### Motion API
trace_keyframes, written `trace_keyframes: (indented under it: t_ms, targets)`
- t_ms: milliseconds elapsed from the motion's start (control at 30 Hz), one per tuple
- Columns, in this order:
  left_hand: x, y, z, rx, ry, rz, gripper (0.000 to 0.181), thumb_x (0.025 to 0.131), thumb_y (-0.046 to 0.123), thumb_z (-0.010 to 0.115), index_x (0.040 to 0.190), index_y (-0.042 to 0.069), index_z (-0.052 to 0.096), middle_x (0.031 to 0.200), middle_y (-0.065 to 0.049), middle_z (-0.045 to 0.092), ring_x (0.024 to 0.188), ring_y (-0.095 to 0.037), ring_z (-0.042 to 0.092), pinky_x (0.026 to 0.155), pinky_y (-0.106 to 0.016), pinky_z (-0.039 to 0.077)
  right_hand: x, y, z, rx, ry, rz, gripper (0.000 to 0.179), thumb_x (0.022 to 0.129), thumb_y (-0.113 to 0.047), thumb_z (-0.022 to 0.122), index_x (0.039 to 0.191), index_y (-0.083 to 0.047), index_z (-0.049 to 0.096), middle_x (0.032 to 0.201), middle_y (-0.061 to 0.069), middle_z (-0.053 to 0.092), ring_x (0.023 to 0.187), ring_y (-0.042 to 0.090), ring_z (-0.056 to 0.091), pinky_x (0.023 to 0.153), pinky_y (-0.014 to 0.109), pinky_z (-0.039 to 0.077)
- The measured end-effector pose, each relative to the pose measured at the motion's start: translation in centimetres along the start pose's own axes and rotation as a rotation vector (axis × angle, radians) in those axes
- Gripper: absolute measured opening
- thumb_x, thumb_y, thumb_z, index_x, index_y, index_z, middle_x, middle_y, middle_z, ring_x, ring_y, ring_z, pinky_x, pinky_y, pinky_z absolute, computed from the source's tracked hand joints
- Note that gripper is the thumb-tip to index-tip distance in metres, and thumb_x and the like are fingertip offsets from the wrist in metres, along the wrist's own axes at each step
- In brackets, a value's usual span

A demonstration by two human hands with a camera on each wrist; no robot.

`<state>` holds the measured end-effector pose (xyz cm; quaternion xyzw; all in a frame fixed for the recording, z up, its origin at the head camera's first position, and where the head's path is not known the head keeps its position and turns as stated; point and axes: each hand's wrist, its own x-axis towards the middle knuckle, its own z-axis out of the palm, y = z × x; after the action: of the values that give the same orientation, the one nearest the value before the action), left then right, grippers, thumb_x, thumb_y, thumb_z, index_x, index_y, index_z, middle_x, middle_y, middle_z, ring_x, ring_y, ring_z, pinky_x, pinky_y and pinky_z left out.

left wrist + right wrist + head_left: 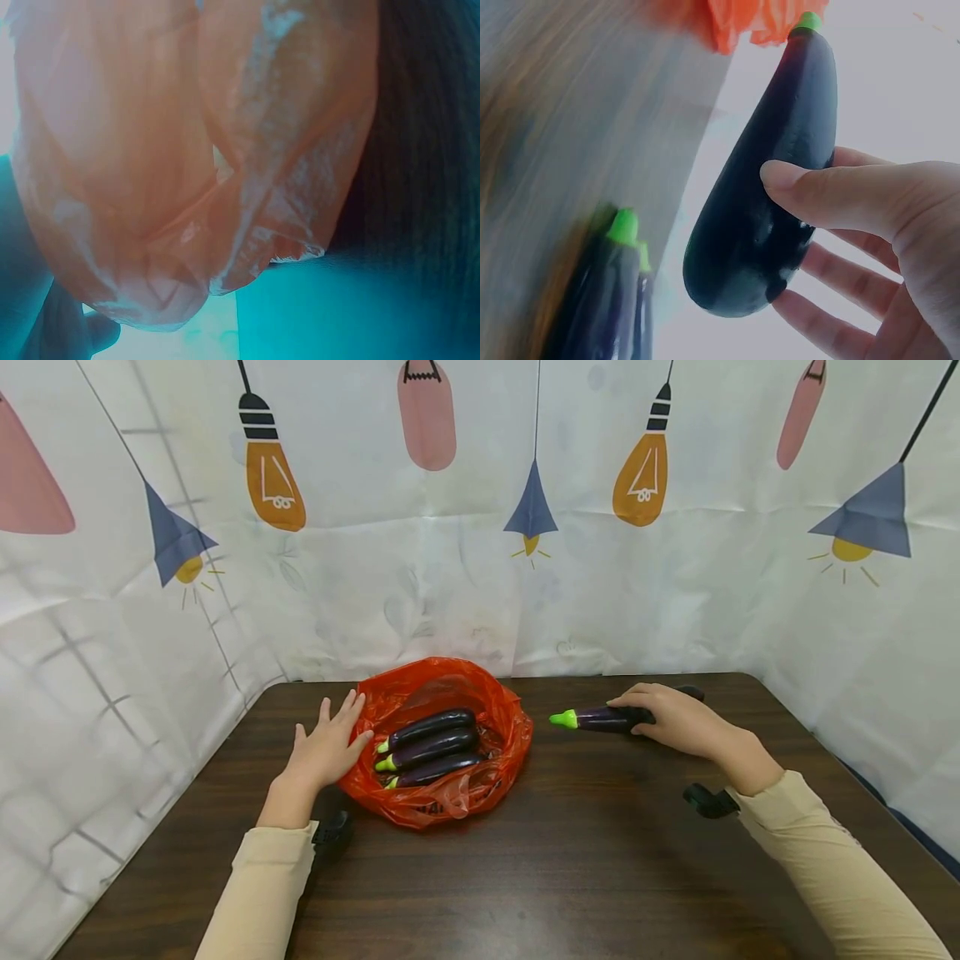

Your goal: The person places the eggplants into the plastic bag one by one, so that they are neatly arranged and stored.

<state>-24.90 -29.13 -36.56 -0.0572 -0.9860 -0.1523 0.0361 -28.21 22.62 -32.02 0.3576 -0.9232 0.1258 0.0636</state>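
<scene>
The right hand [678, 722] gripped a glossy eggplant [742, 225] between thumb and fingers, right of the red plastic bag [516, 735]; the left hand [322, 756] lay spread at the bag's rim. A loose pinch could have let the eggplant slip — or a bump folded the limp rim inward.

left sleeve [255, 893] was cream, long, with a wide cuff [276, 850] | right sleeve [843, 868] was cream too, creased along the forearm | left wrist device [332, 828] was black | right wrist device [711, 801] was black, rounded
</scene>
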Motion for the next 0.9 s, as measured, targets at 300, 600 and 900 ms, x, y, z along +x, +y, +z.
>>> trace_keyframes:
  t_ms: [300,600,900]
  targets:
    - [0.0,0.0,-0.1,0.0,-0.004,-0.002,0.073,0.107,0.032,0.053,0.164,0.005,0.017,0.17,-0.019,0.009,0.151,-0.053,-0.001,0.105,-0.084,-0.001,2.1,-1.3,0.1,0.028,-0.001,-0.041,0.05,0.089,0.003,0.076,0.138,-0.003,0.064,0.135,0.018,0.061,0.124,0.04,0.058,0.097,0.056,0.051]
    - [0.0,0.0,-0.1,0.004,-0.007,0.001,0.073,0.107,0.033,0.052,0.165,0.006,0.016,0.17,-0.018,0.007,0.151,-0.053,-0.001,0.105,-0.084,-0.002,4.0,-2.4,1.0,0.044,-0.022,-0.058,0.052,0.089,0.0,0.077,0.139,-0.007,0.065,0.135,0.014,0.061,0.124,0.036,0.058,0.099,0.053,0.051]
    - [0.1,0.0,0.0,0.003,-0.004,-0.003,0.074,0.107,0.033,0.053,0.165,0.006,0.016,0.17,-0.018,0.008,0.151,-0.053,0.0,0.105,-0.084,-0.002,5.9,-3.9,0.8,0.031,-0.021,-0.093,0.051,0.089,0.0,0.078,0.138,-0.006,0.065,0.134,0.015,0.062,0.123,0.036,0.059,0.099,0.052,0.052]
